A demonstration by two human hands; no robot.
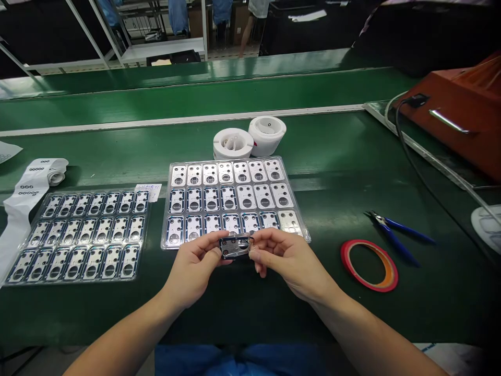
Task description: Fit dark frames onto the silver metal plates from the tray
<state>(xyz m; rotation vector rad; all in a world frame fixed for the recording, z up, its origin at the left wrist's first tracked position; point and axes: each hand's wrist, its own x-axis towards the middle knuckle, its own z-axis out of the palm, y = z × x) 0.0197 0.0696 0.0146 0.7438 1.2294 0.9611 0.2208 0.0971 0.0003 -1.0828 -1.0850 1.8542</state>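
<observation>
A green assembly-line bench (324, 151) carries an orange case (450, 122) at far right and two clear plastic trays of small metal plates, the left tray (78, 237) and the centre tray (230, 201), with white tape rolls (250, 138) beyond the latter. Blue-handled pliers (391, 235) and a red tape roll (370, 266) lie right of the hands. At the centre tray's near edge, the left hand (191, 269) and right hand (291, 263) grip opposite ends of a small dark-framed metal plate (236, 247) between thumbs and fingers.
</observation>
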